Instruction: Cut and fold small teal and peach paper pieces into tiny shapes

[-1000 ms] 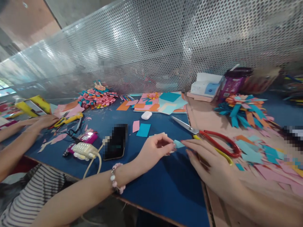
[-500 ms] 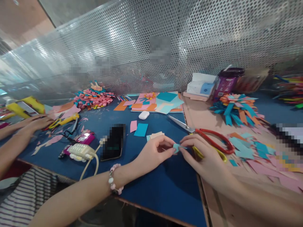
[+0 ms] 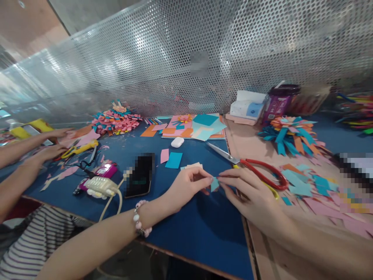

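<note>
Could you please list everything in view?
paper sheets: several, multicoloured, back centre
paper rectangles: several, pink, blue, cream, centre
paper scraps: many, multicoloured, mainly right
paper-strip clusters: two, multicoloured, left and right
scissors: at least two, red or yellow handles, left and right
smartphone: one, black, centre left
gadget: one, magenta, left
earbud case: one, white, centre
lidded cup: one, purple, back right
tissue pack: one, white, back right
perforated metal panel: one, silver, back
tabletop: one, mainly blue, foreground
paper piece: one, light blue, front centre
co-worker's hands: two, bare, far left
bead bracelet: one, mostly pink, foreground
left hand: one, bare, pinching paper piece
right hand: one, bare, at paper piece
</note>
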Motion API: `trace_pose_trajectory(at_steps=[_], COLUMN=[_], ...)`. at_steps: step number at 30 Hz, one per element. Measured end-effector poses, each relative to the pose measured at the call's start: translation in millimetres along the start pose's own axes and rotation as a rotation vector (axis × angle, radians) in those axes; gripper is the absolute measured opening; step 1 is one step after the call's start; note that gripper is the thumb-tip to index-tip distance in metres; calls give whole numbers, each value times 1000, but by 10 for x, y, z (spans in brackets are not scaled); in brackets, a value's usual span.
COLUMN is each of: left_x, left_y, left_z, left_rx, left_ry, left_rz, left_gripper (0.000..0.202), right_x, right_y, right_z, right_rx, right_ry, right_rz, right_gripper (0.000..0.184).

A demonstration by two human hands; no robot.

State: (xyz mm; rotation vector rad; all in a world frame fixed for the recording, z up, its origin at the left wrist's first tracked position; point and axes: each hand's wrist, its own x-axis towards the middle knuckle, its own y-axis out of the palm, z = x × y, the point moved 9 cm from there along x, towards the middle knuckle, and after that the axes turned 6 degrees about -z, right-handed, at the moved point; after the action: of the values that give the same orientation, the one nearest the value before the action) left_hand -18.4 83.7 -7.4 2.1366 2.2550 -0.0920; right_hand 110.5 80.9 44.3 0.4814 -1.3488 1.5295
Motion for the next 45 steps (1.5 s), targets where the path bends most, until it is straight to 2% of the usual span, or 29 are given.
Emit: trace_pose_trajectory(at_steps=[9, 24, 29, 36, 45], left_x=[-3, -2, -13, -6, -12], left_y=[37, 9, 18, 6, 3], left_z=[90, 48, 19, 33, 33], left_rx=[-192, -120, -106, -96, -79], left_ry=[-93, -23, -6, -4, 16], left_rz=[53, 55, 57, 59, 69], left_gripper=[17, 17, 17, 18, 19], right_x=[-75, -152, -129, -44, -69], right_y=[12, 30, 12, -21, -47], right_z=[125, 230, 232, 155, 167], right_rx=[-204, -292, -279, -102, -90], right_ry=[-309, -482, -437, -196, -237], right_rz=[104, 167, 118, 44, 21], right_gripper=[24, 27, 26, 21, 22])
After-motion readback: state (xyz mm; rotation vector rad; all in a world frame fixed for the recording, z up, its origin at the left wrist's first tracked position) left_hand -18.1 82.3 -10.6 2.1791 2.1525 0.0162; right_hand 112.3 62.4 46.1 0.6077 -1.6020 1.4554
